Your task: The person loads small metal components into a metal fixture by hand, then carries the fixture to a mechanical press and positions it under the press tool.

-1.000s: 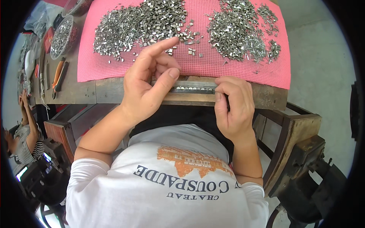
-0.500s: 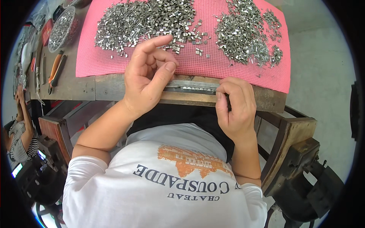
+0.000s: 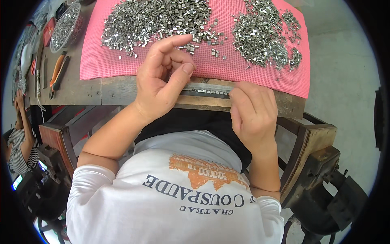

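Note:
A narrow metal rail [image 3: 214, 88] lies along the front edge of the wooden bench, with a row of small rounded metal pieces [image 3: 212, 92] in it. Over the rail's left end is my left hand [image 3: 164, 79], its index finger stretched out. The other fingers curl in, and the thumb tip lies close to them; anything between them is hidden. At the right end of the row, my right hand [image 3: 255, 107] is closed, fingertips down at the rail. Whatever its fingertips grip is too small or covered to make out.
A pink mesh mat [image 3: 221, 67] covers the bench, bearing a large heap of small metal parts [image 3: 162, 20] and another heap [image 3: 260, 38] at right. To the left are orange-handled pliers [image 3: 59, 75] and a clear tub [image 3: 66, 27] of parts. Another person's arm [image 3: 26, 126] shows far left.
My right hand has rolled over the rail's right end, its fingers closing in and thumb tucking under. My left hand has shifted slightly right, with its shape much the same.

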Motion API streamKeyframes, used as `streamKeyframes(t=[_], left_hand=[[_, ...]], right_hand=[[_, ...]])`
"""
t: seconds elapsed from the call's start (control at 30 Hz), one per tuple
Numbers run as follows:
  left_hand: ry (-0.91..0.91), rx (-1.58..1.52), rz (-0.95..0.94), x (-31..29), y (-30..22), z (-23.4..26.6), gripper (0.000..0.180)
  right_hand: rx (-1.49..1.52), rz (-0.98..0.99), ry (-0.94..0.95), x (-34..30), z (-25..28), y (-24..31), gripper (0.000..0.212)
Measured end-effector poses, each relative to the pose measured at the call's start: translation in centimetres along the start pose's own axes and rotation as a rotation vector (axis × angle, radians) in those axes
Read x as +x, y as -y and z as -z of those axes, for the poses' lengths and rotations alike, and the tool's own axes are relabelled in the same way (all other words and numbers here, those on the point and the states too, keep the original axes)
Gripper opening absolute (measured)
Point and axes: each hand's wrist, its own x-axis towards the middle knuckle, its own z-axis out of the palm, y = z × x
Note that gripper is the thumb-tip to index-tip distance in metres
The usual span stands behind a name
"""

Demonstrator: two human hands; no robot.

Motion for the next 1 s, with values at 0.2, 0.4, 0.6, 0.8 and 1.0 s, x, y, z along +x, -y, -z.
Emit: streamKeyframes(t=[0.2,0.4,0.6,0.8,1.0], left_hand=[[0.029,0.027,-0.056,0.2,0.5,0.0,0.05],[0.248,0.495,-0.276,-0.1,0.3,-0.1,0.065],[0.331,0.9,-0.364,0.0,-0.8,-0.7,0.07],[0.39,0.763,-0.342,0.4,-2.0,-1.2,0.062],[0.805,0.622,-0.551,2.6,-6.6,-5.2,0.053]], right_hand=[[-0.116,0.06,0.002,-1.0,1.0,0.3,0.031],[-0.007,-0.154,0.025,-2.4,1.0,1.1,0.054],[0.013,-0.188,-0.067,-4.2,0.1,1.2,0.06],[0.151,-0.317,-0.153,-5.6,0.9,1.2,0.049],[1.028,-0.489,-0.005,-11.3,2.3,1.4,0.038]])
